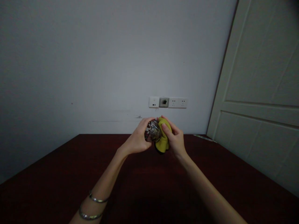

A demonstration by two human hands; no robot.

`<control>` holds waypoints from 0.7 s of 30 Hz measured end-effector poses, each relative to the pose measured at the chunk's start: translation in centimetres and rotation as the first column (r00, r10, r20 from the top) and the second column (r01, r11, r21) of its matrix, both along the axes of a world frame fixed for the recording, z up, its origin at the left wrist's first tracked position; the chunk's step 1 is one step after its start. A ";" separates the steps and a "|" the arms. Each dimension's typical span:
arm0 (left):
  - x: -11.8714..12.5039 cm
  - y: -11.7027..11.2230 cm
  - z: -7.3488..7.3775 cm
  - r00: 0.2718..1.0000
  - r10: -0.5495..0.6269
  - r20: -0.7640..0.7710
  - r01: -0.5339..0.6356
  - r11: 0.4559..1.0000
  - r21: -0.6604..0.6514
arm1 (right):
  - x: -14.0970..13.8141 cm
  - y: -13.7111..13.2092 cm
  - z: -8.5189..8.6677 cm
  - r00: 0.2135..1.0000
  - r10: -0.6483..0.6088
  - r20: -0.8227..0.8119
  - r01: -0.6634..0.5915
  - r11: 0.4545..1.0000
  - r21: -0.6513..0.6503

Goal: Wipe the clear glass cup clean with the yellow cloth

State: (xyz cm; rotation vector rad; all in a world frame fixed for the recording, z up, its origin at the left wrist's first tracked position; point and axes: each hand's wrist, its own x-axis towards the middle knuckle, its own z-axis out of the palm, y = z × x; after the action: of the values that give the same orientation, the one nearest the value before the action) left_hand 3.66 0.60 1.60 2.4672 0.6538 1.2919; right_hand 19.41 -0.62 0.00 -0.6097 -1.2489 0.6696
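A clear glass (153, 130) with dark markings is tilted on its side above the table, and my left hand (139, 137) is wrapped round its left end. Pressed against the glass's right end is a yellow cloth (163, 141) with a dark lower edge. My right hand (175, 137) grips this cloth, its thumb lying on the near side. The cloth hides the right end of the glass, so I cannot tell whether part of it is tucked inside.
The dark red table (144, 183) reaches back to a pale wall (116, 62). Wall sockets (177, 102) and a grey switch plate (163, 102) sit behind my hands. A cream panelled door (261, 93) stands at the right; a thin flat strip (205, 138) lies at the table's back right.
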 end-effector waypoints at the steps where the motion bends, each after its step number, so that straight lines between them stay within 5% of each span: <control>1: 0.0 0.0 0.0 1.000 0.003 -0.005 -0.003 1.000 0.016 | 0.1 0.1 0.0 1.000 0.016 -0.010 -0.016 1.000 -0.015; 5: 0.0 0.2 0.0 0.999 0.026 -0.040 -0.022 0.995 0.098 | 0.5 -0.5 0.3 0.977 -0.099 0.190 0.076 0.989 0.124; 9: 0.1 0.3 -0.1 0.996 0.040 -0.078 -0.026 0.984 0.175 | 0.9 -1.4 0.8 0.834 -0.298 0.465 0.090 0.904 0.418; 16: 0.2 0.5 -0.3 0.980 0.129 -0.149 -0.089 0.965 0.246 | 1.3 -1.4 1.5 0.778 -0.410 0.476 0.206 0.882 0.424; 21: 0.1 0.8 -0.6 0.982 0.123 -0.145 -0.082 0.962 0.260 | 1.7 -1.6 1.4 0.717 -0.370 0.591 0.041 0.869 0.494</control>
State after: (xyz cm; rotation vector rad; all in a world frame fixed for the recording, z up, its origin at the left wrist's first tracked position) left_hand 3.75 1.36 1.05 2.8020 0.7029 1.2955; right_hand 21.09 -2.19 1.43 -0.6081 -1.9054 -0.0915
